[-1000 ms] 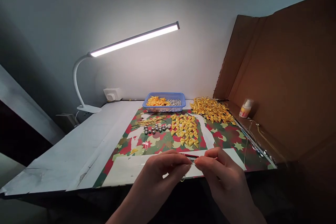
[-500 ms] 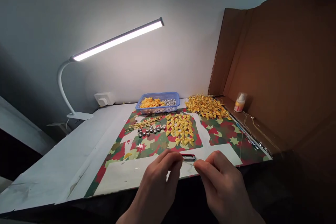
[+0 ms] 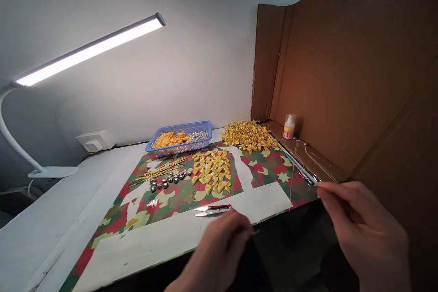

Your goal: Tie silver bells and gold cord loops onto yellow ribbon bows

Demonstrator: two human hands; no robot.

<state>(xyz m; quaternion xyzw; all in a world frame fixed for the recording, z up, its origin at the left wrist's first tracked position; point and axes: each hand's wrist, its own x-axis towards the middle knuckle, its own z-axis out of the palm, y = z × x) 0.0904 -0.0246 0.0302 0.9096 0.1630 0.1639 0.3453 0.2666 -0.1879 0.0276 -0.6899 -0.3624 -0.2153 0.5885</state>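
My left hand is closed in a pinch at the table's front edge, just below the thread snips. A tiny pale end shows at its fingertips, too small to name. My right hand is held off to the right, thumb and forefinger pressed together near the table's right corner. What it pinches is too fine to make out. Beyond the hands lie rows of yellow ribbon bows, silver bells and a bundle of thin gold cords.
A blue basket holds yellow pieces and silver beads. Behind the bows is a heap of finished-looking gold bows with cords. A pump bottle and loose threads are by the cardboard wall. A lamp shines at left.
My hands have moved apart, the right one far to the right. The view has turned right, and the snips, partly hidden before, now show more fully.
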